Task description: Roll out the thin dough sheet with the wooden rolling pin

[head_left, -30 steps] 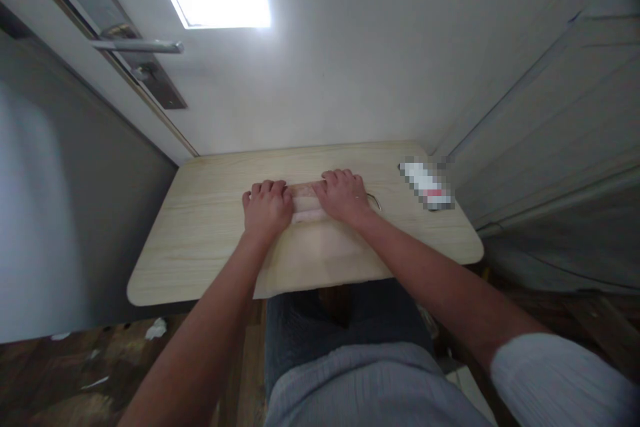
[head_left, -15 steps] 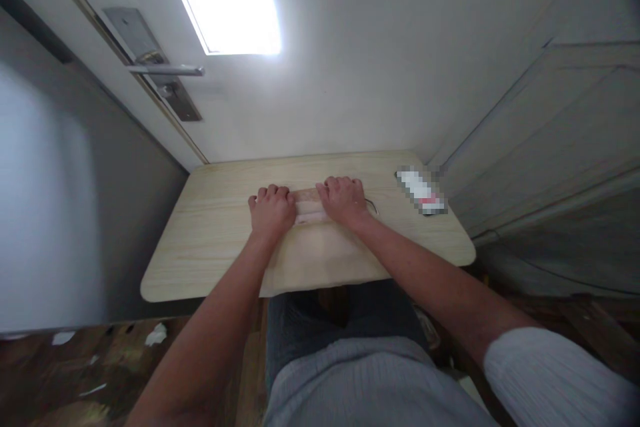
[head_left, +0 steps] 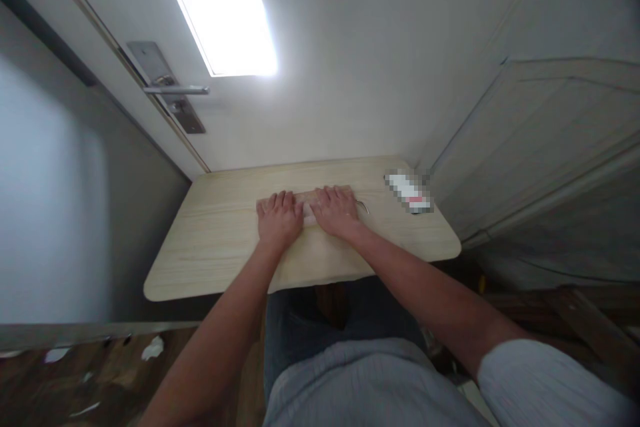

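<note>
A flattened, folded beige-pink bundle (head_left: 306, 198), which looks like cloth, lies across the middle of the small wooden table (head_left: 210, 240). My left hand (head_left: 280, 217) rests flat on its left part, fingers stretched toward the far side. On the right part lies my right hand (head_left: 334, 210), also flat with fingers extended. Both palms hide much of the bundle. A thin curved metal hook (head_left: 363, 206) pokes out past its right end; what it belongs to is covered. Between my forearms a smooth pale patch, seemingly the same material, reaches the table's front edge.
A pixelated white and red item (head_left: 409, 191) lies at the table's back right. Behind the table stands a pale door with a metal handle (head_left: 177, 90) and a bright window (head_left: 225, 13). Crumpled white scraps (head_left: 153, 348) litter the floor at left.
My fingers were curled over the bundle's far edge and now lie flatter on top of it. More of its back edge and both ends show. The camera view has shifted slightly.
</note>
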Action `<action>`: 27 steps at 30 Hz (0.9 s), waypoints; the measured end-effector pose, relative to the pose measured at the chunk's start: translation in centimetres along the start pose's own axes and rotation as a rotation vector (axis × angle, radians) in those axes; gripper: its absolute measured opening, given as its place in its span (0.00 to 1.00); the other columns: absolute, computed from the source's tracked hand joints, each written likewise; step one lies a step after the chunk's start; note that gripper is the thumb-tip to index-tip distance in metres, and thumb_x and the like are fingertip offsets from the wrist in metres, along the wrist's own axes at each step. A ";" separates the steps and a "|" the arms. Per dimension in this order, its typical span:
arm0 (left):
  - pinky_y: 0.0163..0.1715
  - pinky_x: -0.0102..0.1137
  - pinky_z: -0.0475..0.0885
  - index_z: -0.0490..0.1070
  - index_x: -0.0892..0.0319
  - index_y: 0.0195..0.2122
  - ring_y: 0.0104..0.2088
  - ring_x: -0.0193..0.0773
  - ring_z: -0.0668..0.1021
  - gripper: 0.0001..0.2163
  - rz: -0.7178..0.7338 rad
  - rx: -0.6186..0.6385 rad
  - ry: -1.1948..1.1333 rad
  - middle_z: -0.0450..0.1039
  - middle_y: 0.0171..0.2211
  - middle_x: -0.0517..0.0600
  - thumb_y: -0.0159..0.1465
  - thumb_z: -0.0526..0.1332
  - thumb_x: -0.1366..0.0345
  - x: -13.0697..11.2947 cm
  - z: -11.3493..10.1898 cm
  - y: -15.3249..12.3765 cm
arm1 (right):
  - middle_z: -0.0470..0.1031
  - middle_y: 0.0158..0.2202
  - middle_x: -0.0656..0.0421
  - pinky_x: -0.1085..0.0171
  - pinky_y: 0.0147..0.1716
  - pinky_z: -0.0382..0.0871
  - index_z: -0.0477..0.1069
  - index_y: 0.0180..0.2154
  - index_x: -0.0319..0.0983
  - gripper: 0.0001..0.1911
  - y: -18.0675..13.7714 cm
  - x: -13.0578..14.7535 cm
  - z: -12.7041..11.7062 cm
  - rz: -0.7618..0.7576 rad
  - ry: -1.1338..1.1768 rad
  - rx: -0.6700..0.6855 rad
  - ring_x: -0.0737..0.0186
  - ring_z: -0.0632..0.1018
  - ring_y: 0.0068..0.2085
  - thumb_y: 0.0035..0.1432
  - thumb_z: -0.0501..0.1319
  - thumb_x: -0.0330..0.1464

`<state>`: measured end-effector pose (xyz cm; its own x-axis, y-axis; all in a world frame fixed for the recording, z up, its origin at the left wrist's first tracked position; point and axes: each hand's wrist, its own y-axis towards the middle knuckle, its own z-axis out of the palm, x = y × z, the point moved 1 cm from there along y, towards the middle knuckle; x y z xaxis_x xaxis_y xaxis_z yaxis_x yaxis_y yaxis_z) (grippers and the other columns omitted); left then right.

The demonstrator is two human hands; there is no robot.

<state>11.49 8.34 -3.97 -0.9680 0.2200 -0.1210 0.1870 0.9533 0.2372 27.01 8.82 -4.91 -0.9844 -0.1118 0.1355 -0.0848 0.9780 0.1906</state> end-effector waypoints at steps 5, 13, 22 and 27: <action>0.62 0.57 0.51 0.60 0.57 0.64 0.64 0.51 0.62 0.27 -0.004 0.043 0.006 0.63 0.64 0.58 0.71 0.37 0.53 0.3 0.5 1.2 | 0.67 0.62 0.50 0.44 0.60 0.48 0.62 0.62 0.40 0.27 1.0 -0.2 -0.1 -0.016 0.019 -0.001 0.47 0.64 0.62 0.69 0.43 0.46; 0.55 0.51 0.58 0.71 0.57 0.53 0.54 0.54 0.71 0.24 -0.004 0.063 0.070 0.73 0.52 0.61 0.70 0.39 0.55 0.4 0.2 2.5 | 0.73 0.53 0.50 0.48 0.53 0.55 0.67 0.56 0.42 0.26 1.8 -0.3 -0.1 -0.012 -0.031 -0.039 0.48 0.69 0.54 0.70 0.41 0.47; 0.50 0.49 0.62 0.72 0.59 0.49 0.52 0.54 0.71 0.23 0.000 0.066 0.077 0.73 0.49 0.62 0.69 0.40 0.57 0.8 0.5 3.8 | 0.72 0.52 0.46 0.48 0.50 0.58 0.71 0.50 0.41 0.25 3.1 -0.2 -0.2 0.011 -0.046 0.046 0.46 0.68 0.52 0.70 0.41 0.45; 0.49 0.49 0.63 0.71 0.58 0.50 0.52 0.55 0.70 0.22 -0.012 0.085 0.078 0.73 0.50 0.62 0.69 0.41 0.58 0.9 0.7 4.2 | 0.71 0.52 0.44 0.47 0.49 0.60 0.71 0.51 0.40 0.27 3.8 -0.3 0.0 0.020 -0.055 0.064 0.44 0.69 0.52 0.70 0.40 0.46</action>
<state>11.55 12.74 -3.78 -0.9797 0.1947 -0.0474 0.1855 0.9706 0.1536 27.02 12.56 -4.20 -0.9928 -0.0845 0.0848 -0.0735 0.9894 0.1256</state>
